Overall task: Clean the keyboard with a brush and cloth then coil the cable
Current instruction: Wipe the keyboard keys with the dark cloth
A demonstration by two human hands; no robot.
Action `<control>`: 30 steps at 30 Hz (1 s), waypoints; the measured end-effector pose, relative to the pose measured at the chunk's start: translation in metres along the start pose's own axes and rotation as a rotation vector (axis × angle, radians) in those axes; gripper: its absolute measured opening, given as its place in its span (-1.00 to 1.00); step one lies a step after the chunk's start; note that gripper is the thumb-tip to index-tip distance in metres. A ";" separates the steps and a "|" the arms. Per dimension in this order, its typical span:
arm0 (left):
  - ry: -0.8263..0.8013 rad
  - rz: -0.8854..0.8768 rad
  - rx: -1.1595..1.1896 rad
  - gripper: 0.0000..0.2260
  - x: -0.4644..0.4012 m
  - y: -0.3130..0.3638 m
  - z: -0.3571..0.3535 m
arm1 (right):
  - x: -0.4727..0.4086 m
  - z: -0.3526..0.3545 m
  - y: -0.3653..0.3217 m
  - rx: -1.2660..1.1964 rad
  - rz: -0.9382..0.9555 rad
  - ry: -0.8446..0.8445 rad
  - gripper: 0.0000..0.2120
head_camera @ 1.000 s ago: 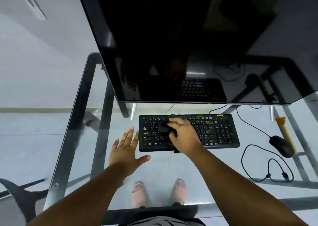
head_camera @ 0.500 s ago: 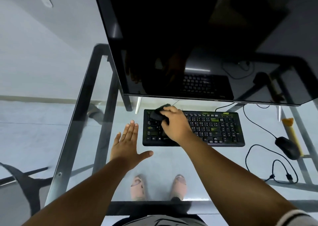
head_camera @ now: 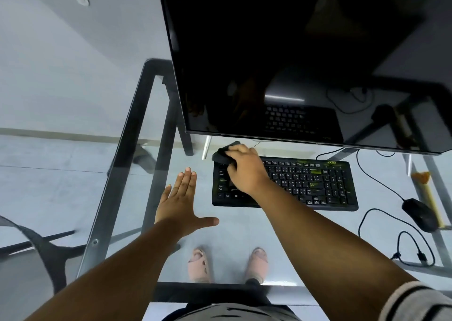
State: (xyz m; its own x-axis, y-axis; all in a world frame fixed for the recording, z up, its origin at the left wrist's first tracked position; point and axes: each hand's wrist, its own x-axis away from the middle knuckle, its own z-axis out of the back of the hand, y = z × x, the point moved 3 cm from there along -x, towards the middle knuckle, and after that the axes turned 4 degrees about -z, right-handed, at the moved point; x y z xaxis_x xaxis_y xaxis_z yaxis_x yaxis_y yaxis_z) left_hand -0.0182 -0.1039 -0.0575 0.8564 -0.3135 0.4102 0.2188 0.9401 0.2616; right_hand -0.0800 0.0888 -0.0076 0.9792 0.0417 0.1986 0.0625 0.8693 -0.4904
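Your right hand (head_camera: 244, 169) has slid the crumpled black cloth (head_camera: 223, 155) from the middle-left keys a second ago up to the far-left corner of the flat black keyboard with green-lit keys (head_camera: 318, 184); the cloth now hangs partly over that top edge. Fingers are curled over the cloth, holding it pressed on the keys. Your left hand (head_camera: 181, 198) has stayed flat on the clear glass desk with grey metal frame (head_camera: 137, 135), fingers straight and together, thumb spread wide toward your right forearm, holding nothing; it sits just left of the keyboard, not touching it. Keyboard lies under and right of your right hand, below the bottom edge of the big dark monitor screen (head_camera: 281, 59). Thin black cable (head_camera: 381, 186) runs from the keyboard's far right side, loops loosely on the glass well right of your right hand, plug end near the desk's front rail. Black computer mouse (head_camera: 419, 214) sits right of the keyboard, apart from it. Wooden-handled brush with orange bristles (head_camera: 426, 193) lies just beyond the mouse, touching or not I cannot tell. Your feet in pink sandals (head_camera: 199, 264) show through the glass, below both hands.
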 end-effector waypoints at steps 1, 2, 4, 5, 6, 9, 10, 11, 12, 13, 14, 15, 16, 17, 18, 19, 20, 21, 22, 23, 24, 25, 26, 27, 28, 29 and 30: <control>0.000 -0.004 0.000 0.20 0.000 0.000 0.000 | 0.001 -0.003 -0.007 0.009 0.041 -0.015 -0.59; -0.001 -0.009 0.002 0.20 0.001 -0.001 0.000 | 0.004 -0.006 -0.012 0.018 0.090 -0.037 -0.59; -0.004 -0.018 0.002 0.20 0.002 -0.003 0.001 | 0.013 -0.008 -0.013 0.029 0.173 -0.087 -0.58; -0.006 -0.023 0.000 0.20 0.002 -0.003 0.001 | 0.016 -0.007 -0.008 0.024 0.188 -0.102 -0.58; -0.007 -0.027 -0.002 0.20 0.002 -0.003 0.001 | 0.018 -0.005 -0.001 0.013 0.182 -0.100 -0.58; 0.004 -0.030 0.000 0.20 0.002 -0.004 0.001 | 0.014 0.002 0.017 -0.005 0.075 -0.012 -0.61; 0.004 -0.031 0.001 0.20 0.002 -0.004 0.001 | 0.009 0.004 0.018 -0.007 0.031 0.016 -0.61; 0.005 -0.031 0.003 0.20 0.002 -0.004 0.001 | 0.005 0.004 0.015 -0.005 0.001 0.031 -0.60; 0.007 -0.030 0.004 0.20 0.002 -0.004 0.001 | 0.000 0.003 0.010 0.001 -0.010 0.034 -0.59; 0.009 -0.029 0.004 0.20 0.002 -0.004 0.001 | -0.003 0.000 0.003 0.011 -0.003 0.028 -0.58; 0.011 -0.029 0.003 0.20 0.002 -0.004 0.001 | -0.004 -0.003 -0.003 0.022 0.018 0.021 -0.57; 0.013 -0.028 0.003 0.20 0.002 -0.004 0.001 | -0.003 -0.005 -0.008 0.033 0.052 0.013 -0.56; 0.013 -0.028 0.001 0.19 0.003 -0.004 0.001 | 0.000 -0.009 -0.012 0.052 0.099 -0.001 -0.56; 0.012 -0.030 0.000 0.19 0.003 -0.004 0.001 | 0.006 -0.011 -0.014 0.077 0.158 -0.022 -0.55; 0.013 -0.032 0.000 0.19 0.003 -0.004 0.001 | 0.014 -0.015 -0.014 0.100 0.220 -0.051 -0.55; 0.015 -0.033 0.001 0.19 0.003 -0.004 0.001 | 0.022 -0.016 -0.012 0.114 0.271 -0.078 -0.54; 0.019 -0.035 0.002 0.19 0.003 -0.004 0.001 | 0.029 -0.017 -0.007 0.111 0.293 -0.095 -0.53; 0.021 -0.035 0.005 0.19 0.003 -0.004 0.001 | 0.032 -0.016 0.001 0.101 0.289 -0.089 -0.53; 0.023 -0.035 0.006 0.19 0.003 -0.004 0.001 | 0.033 -0.013 0.008 0.088 0.262 -0.060 -0.53; 0.023 -0.034 0.005 0.19 0.003 -0.004 0.001 | 0.030 -0.009 0.015 0.076 0.218 -0.019 -0.54; 0.021 -0.032 0.001 0.19 0.003 -0.004 0.001 | 0.027 -0.006 0.019 0.066 0.167 0.023 -0.54; 0.021 -0.031 -0.002 0.19 0.003 -0.004 0.001 | 0.022 -0.003 0.022 0.059 0.120 0.052 -0.55; 0.022 -0.030 -0.003 0.19 0.003 -0.004 0.002 | 0.018 -0.002 0.020 0.054 0.092 0.065 -0.55; 0.022 -0.029 -0.002 0.19 0.003 -0.004 0.002 | 0.016 -0.002 0.016 0.053 0.091 0.067 -0.55; 0.022 -0.028 0.000 0.19 0.003 -0.004 0.002 | 0.017 -0.005 0.011 0.057 0.113 0.057 -0.55; 0.022 -0.029 0.001 0.19 0.004 -0.003 0.002 | 0.022 -0.008 0.004 0.066 0.153 0.036 -0.54; 0.022 -0.030 0.001 0.19 0.004 -0.003 0.002 | 0.028 -0.014 0.000 0.080 0.203 -0.001 -0.53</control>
State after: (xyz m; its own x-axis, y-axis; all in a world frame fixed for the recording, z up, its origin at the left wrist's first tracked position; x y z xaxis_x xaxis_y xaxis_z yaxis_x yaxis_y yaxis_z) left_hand -0.0165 -0.1083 -0.0548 0.8595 -0.3384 0.3831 0.2442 0.9302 0.2739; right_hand -0.0497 0.0829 -0.0135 0.9699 0.2205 0.1033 -0.1519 0.8793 -0.4513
